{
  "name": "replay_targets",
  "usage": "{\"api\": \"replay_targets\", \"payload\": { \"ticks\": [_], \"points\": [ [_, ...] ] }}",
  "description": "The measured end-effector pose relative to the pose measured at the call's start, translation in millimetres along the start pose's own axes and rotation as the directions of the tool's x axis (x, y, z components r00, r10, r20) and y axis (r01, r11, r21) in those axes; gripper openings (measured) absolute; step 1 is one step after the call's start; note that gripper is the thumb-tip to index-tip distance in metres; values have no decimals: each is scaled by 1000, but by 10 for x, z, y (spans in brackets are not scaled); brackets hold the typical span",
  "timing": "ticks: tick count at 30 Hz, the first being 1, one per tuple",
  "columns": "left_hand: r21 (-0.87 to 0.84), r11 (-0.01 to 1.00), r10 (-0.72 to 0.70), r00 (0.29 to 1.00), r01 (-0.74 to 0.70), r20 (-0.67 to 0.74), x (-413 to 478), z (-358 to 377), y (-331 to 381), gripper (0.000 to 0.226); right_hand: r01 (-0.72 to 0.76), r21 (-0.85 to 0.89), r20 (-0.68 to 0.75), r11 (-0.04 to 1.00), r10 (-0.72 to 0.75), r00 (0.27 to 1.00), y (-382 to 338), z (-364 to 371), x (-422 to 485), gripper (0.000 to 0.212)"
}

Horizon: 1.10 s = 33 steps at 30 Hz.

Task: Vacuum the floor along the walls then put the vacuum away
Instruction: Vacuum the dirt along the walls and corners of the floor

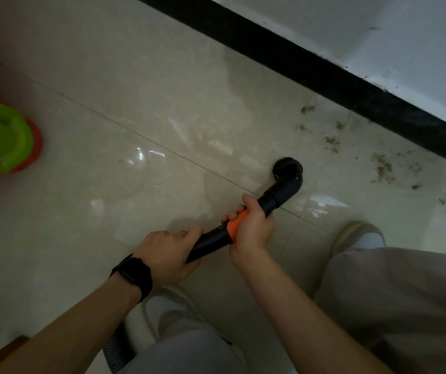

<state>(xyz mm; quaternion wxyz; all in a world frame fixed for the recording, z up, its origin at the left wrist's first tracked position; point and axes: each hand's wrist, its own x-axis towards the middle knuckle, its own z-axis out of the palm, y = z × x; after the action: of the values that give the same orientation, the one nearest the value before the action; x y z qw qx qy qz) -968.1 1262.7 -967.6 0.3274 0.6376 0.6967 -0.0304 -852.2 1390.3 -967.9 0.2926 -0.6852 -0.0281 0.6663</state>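
A black vacuum wand [272,198] with an orange collar [235,225] angles over the beige tiled floor [135,103]. Its round brush head [288,170] points down at the tiles, a short way left of scattered brown dirt [381,168] that lies along the black baseboard [324,68]. My right hand [251,225] grips the wand at the orange collar. My left hand [168,255], with a black watch on the wrist, grips the wand's lower end. A grey ribbed hose [116,344] shows below my left forearm.
A white wall [378,31] rises behind the baseboard. A green and orange plastic object [3,141] stands at the left edge. My feet in light shoes [357,236] are planted near the wand. A brown wooden corner [6,349] shows at bottom left.
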Motion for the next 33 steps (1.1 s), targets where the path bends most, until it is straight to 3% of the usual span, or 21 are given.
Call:
{"api": "replay_targets", "payload": {
  "ticks": [14, 33],
  "points": [
    [58, 996, -65, 992, 71, -106, 442, -175, 97, 39, 35, 2, 105, 999, -35, 994, -408, 249, 229, 20],
    [41, 995, -90, 991, 95, -96, 830, -360, 236, 39, 84, -19, 147, 996, -80, 986, -742, 403, 448, 16]
  ]
}}
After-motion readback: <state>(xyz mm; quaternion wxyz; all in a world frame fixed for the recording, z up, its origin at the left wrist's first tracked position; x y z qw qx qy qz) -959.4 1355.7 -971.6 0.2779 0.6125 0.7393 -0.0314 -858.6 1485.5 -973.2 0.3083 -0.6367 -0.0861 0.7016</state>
